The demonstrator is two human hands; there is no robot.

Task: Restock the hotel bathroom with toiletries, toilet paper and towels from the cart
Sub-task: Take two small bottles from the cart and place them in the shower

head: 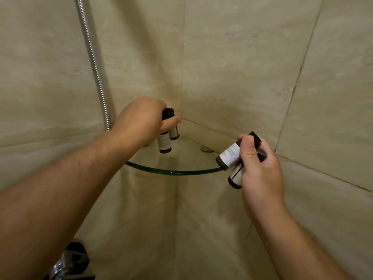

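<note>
A glass corner shelf (177, 172) with a green edge sits where two beige tiled walls meet. My left hand (141, 122) grips a small dark toiletry bottle (164, 143) with a white label, standing it upright on the shelf's back left. A second small bottle (174, 133) stands just behind it in the corner. My right hand (260, 168) is at the shelf's right end and holds two more of these bottles (230, 155), tilted, my thumb pressed over the upper one.
A metal shower hose (94, 63) hangs down the left wall. A chrome shower valve (68, 261) juts out at the bottom left, below my left forearm. A round metal shelf bracket (206, 148) holds the glass at the right wall.
</note>
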